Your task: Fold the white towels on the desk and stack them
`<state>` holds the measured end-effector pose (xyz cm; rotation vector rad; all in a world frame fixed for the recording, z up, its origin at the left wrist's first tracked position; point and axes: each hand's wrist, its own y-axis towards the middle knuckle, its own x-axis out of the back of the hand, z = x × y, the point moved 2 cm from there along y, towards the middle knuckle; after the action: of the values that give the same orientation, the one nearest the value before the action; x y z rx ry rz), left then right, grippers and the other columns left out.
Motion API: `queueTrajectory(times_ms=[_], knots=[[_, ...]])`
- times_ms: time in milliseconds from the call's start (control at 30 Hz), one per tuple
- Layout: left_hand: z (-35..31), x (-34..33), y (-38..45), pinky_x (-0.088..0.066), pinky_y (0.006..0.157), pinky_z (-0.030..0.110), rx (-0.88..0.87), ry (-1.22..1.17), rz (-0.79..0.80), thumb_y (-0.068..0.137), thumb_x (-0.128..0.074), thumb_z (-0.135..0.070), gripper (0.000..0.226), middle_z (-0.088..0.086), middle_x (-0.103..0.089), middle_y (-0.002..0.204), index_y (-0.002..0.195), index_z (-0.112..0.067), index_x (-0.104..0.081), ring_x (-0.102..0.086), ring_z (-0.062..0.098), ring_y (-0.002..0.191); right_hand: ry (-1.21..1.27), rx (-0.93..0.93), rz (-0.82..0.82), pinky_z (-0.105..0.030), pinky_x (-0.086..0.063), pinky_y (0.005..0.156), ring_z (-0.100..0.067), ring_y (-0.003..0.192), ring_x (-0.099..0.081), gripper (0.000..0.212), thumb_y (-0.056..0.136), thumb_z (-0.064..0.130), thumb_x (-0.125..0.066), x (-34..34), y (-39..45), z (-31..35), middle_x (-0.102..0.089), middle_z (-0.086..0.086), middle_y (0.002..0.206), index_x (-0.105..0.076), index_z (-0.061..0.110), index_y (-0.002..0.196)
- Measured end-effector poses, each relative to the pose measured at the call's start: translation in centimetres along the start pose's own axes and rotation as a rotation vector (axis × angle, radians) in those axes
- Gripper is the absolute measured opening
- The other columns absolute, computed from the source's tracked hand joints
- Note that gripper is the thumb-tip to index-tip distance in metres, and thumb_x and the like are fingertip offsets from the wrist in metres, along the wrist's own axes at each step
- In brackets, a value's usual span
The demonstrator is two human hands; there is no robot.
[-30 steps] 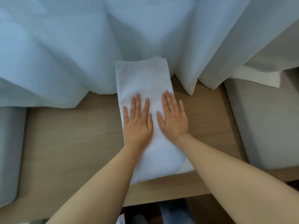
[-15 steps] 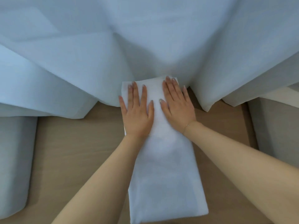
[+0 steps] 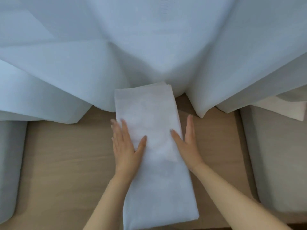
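Where both palms lay together mid-towel, left hand, right hand, now apart at its edges, fingers flat.

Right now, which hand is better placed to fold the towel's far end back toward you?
Probably the left hand: its fingers lie on the towel, while the right hand stands edge-on at its side edge.

I see a plain white towel, no print or stripe on it. The counter under it is light tan wood with faint, pale grain streaks. Behind hangs a curtain in pale blue-white, unpatterned, turning cream at its right folds. The cushions on either side are plain light grey.
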<state>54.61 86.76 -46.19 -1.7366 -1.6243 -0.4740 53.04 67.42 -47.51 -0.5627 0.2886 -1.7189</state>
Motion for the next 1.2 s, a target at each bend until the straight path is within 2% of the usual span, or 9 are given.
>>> queueTrajectory(times_ms=[100,200,300,433,600,767,1000,1100,1200], knots=[[1.6,0.6,-1.5,-0.023,0.118,0.032,0.334,-0.398,0.021,0.075,-0.072,-0.062,0.104,-0.012,-0.025,0.160,0.155,-0.037,-0.009,-0.027,0.004,0.144,0.318,-0.267,0.109,-0.039,-0.035,0.114,-0.009,0.133,-0.044,0.082,0.082,0.055,-0.064,-0.4,-2.1,-2.4,-0.040,0.011,0.151,-0.023,0.038,0.151],[1.8,0.3,-1.2,-0.044,0.106,0.043,0.393,-0.489,0.032,0.067,-0.074,-0.062,0.083,-0.021,-0.057,0.131,0.139,-0.041,-0.039,-0.057,0.010,0.121,0.358,-0.279,0.124,-0.036,-0.047,0.103,-0.008,0.117,-0.059,0.075,0.076,0.057,-0.070,-0.9,-2.1,-3.2,-0.060,0.012,0.131,-0.041,0.036,0.142],[1.8,0.3,-1.3,-0.049,0.101,0.040,0.374,-0.511,0.049,0.069,-0.075,-0.059,0.073,-0.023,-0.062,0.123,0.133,-0.042,-0.045,-0.061,0.007,0.114,0.353,-0.308,0.143,-0.030,-0.054,0.090,-0.008,0.109,-0.065,0.072,0.072,0.063,-0.073,-0.3,-1.7,-3.8,-0.066,0.015,0.120,-0.048,0.039,0.135],[3.3,1.0,-3.1,-0.057,0.087,0.042,0.466,-0.823,0.201,0.076,-0.081,-0.045,0.056,-0.005,-0.069,0.122,0.126,-0.034,-0.058,-0.069,0.019,0.108,0.340,-0.369,0.193,-0.013,-0.053,0.069,-0.001,0.098,-0.068,0.058,0.069,0.065,-0.073,0.8,-2.4,-5.1,-0.070,0.021,0.108,-0.055,0.043,0.119],[3.4,0.0,-5.0,-0.060,0.071,0.036,0.649,-1.007,0.367,0.082,-0.077,-0.039,0.044,0.005,-0.071,0.117,0.123,-0.029,-0.064,-0.070,0.028,0.104,0.410,-0.393,0.181,-0.037,-0.046,0.104,-0.012,0.116,-0.061,0.083,0.066,0.063,-0.076,-0.2,-3.4,-6.7,-0.065,0.008,0.126,-0.050,0.028,0.137],[3.8,0.1,-4.7,-0.060,0.071,0.034,0.648,-1.001,0.367,0.083,-0.075,-0.040,0.048,0.004,-0.072,0.117,0.127,-0.025,-0.062,-0.070,0.025,0.103,0.369,-0.390,0.203,-0.038,-0.045,0.105,-0.011,0.116,-0.061,0.087,0.068,0.067,-0.072,-0.5,-3.2,-6.7,-0.063,0.007,0.128,-0.046,0.029,0.141],[4.2,0.6,-5.2,-0.059,0.078,0.032,0.509,-0.741,0.150,0.077,-0.075,-0.054,0.055,-0.006,-0.073,0.111,0.122,-0.025,-0.063,-0.071,0.015,0.098,0.287,-0.365,0.089,-0.041,-0.047,0.102,-0.016,0.111,-0.063,0.076,0.076,0.065,-0.067,-0.4,-5.1,-5.3,-0.064,0.004,0.125,-0.048,0.027,0.138],[4.0,2.0,-6.9,-0.051,0.096,0.035,0.340,-0.512,0.073,0.092,-0.064,-0.041,0.053,-0.009,-0.064,0.127,0.139,-0.024,-0.048,-0.062,0.011,0.114,0.149,-0.298,0.028,-0.039,-0.045,0.104,-0.015,0.113,-0.060,0.056,0.090,0.054,-0.058,-0.6,-8.2,-4.7,-0.062,0.006,0.126,-0.048,0.028,0.138],[3.1,3.6,-9.9,-0.044,0.102,0.034,0.264,-0.405,0.208,0.095,-0.061,-0.019,0.061,-0.009,-0.052,0.139,0.149,-0.026,-0.033,-0.052,0.012,0.122,-0.012,-0.264,-0.031,-0.042,-0.040,0.108,-0.020,0.123,-0.052,0.050,0.097,0.032,-0.053,-0.5,-12.5,-3.7,-0.053,0.000,0.138,-0.039,0.022,0.144]])
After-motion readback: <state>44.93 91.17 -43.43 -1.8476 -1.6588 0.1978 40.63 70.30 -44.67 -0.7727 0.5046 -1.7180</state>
